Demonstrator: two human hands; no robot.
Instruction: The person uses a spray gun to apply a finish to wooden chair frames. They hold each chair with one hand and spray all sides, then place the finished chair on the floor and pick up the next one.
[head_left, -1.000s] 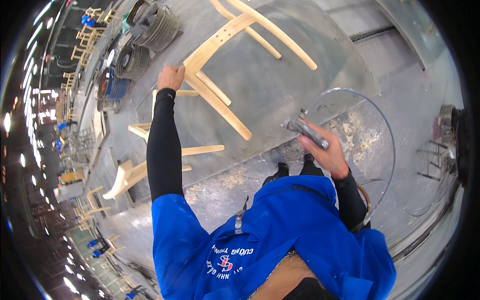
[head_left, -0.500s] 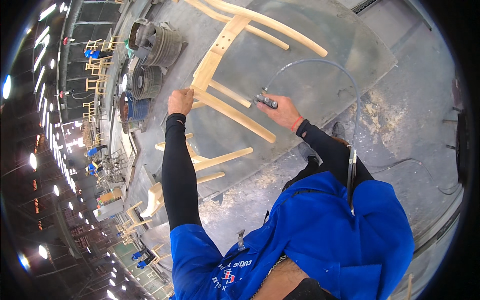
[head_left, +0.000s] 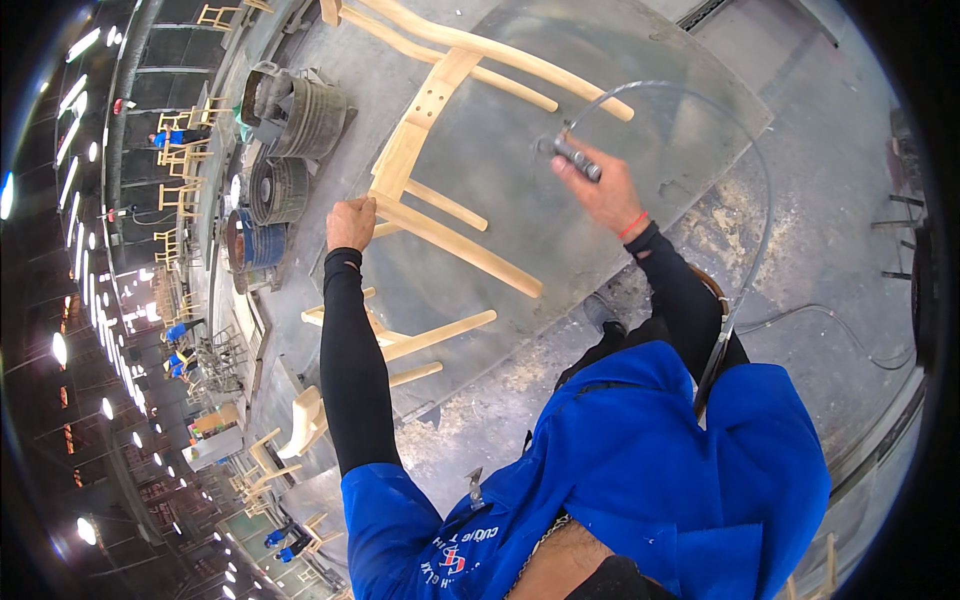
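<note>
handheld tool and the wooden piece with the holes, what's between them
In the head view, only the grey surface shows between the handheld tool in the right hand and the holed wooden piece.

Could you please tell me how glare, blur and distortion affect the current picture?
In the head view, bright lamps glare against the dark left side; in the head view, the tool blurs at its tip, while the wooden frame looks fairly sharp; in the head view, outer lines curve and corners go black.
</note>
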